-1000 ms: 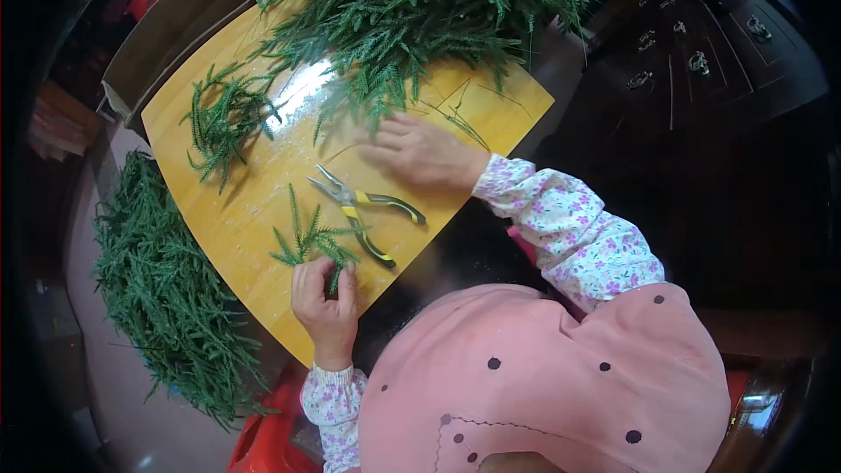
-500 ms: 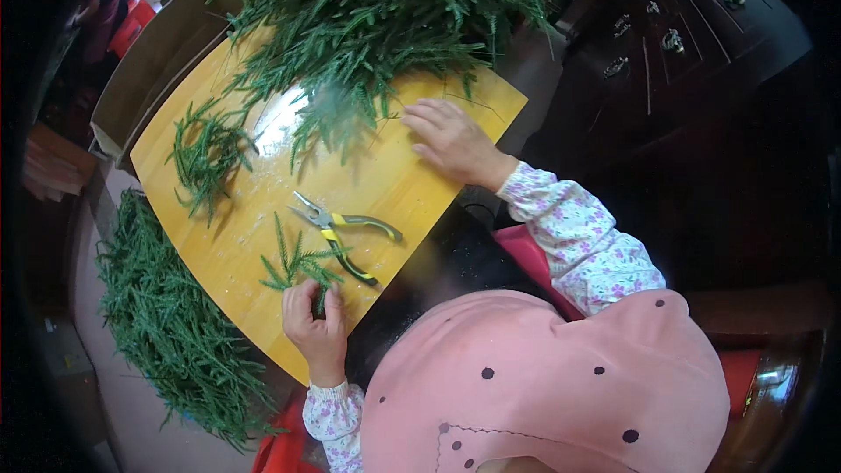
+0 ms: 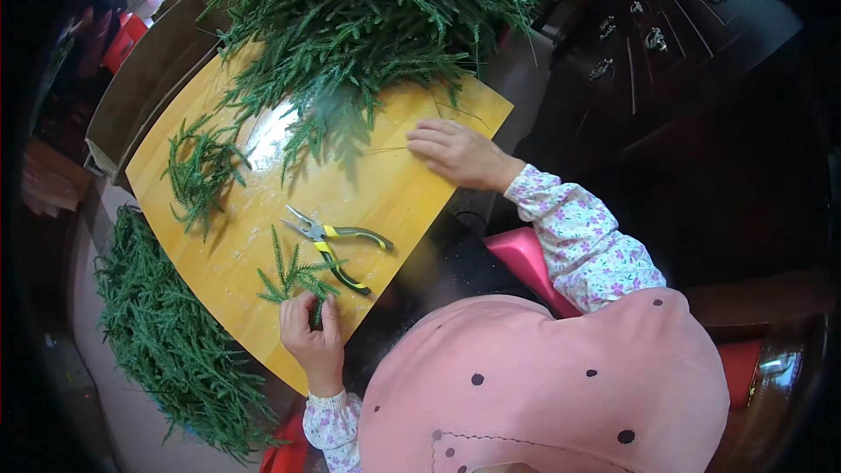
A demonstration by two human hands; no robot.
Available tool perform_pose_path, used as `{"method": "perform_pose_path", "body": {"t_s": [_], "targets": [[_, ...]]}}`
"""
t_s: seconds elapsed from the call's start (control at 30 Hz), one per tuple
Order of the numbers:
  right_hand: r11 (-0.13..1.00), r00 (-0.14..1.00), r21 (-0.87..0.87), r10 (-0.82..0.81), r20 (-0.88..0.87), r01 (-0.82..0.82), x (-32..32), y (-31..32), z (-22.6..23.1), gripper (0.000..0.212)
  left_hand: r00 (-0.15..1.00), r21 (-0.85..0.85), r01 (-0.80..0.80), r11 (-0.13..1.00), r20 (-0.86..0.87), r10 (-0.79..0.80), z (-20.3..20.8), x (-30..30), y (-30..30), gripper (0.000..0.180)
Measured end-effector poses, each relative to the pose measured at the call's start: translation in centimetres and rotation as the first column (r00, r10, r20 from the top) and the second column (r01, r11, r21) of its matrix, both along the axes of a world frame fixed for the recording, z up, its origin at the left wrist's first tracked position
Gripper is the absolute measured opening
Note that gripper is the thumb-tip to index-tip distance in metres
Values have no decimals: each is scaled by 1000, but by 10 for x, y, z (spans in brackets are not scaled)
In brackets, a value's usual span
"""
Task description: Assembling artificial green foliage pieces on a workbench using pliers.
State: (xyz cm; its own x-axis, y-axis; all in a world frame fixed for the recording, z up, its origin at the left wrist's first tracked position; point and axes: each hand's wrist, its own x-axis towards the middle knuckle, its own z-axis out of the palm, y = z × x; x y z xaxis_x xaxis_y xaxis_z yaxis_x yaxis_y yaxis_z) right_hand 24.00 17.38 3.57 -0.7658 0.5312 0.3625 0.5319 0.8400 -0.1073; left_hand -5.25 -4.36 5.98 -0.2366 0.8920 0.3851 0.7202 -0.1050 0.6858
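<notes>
Near the board's front left edge, my left hand [image 3: 314,343] is closed on a small green artificial pine sprig [image 3: 293,276], whose needled tips spread out beyond my fingers. My right hand [image 3: 460,154] rests low over the right part of the yellow board, fingers bent together at a thin wire [image 3: 385,150] that sticks out to the left of them. Between the hands lie pliers [image 3: 326,236] with black and yellow handles, jaws slightly apart. Farther left on the board is a loose clump of green sprigs [image 3: 201,173].
A large heap of green sprigs [image 3: 368,26] covers the far end of the yellow board [image 3: 263,293]. Another pile [image 3: 171,333] sits low at the left. A cardboard box [image 3: 144,79] stands behind the board, and a dark drawer cabinet [image 3: 674,79] at the right.
My right hand has moved a little down the board and its fingers have drawn in, with a thin wire now showing at them. My left hand still holds the sprig.
</notes>
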Motion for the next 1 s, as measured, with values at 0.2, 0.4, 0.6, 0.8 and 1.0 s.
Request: {"method": "perform_pose_path", "body": {"t_s": [0.2, 0.4, 0.6, 0.8, 1.0], "targets": [[991, 982, -2, -132, -136, 133, 20, 5, 2, 43, 1000, -1, -3, 1000, -3, 3, -8, 8, 1, 16], [906, 887, -20, -419, -192, 423, 19, 20, -16, 37, 1000, -18, -7, 1000, 7, 7, -10, 13, 0, 15], [956, 938, 50, -272, -213, 289, 45, 22, -26, 23, 1000, 5, 17, 1000, 7, -17, -15, 19, 4, 16], [958, 910, 44, -256, -326, 285, 67, 18, -24, 18, 1000, -18, 12, 1000, -1, -12, -28, 37, 12, 16], [871, 748, 27, -405, -526, 490, 107, 23, -20, 19, 1000, 19, 11, 1000, -20, -10, -35, 51, 20, 15]]}}
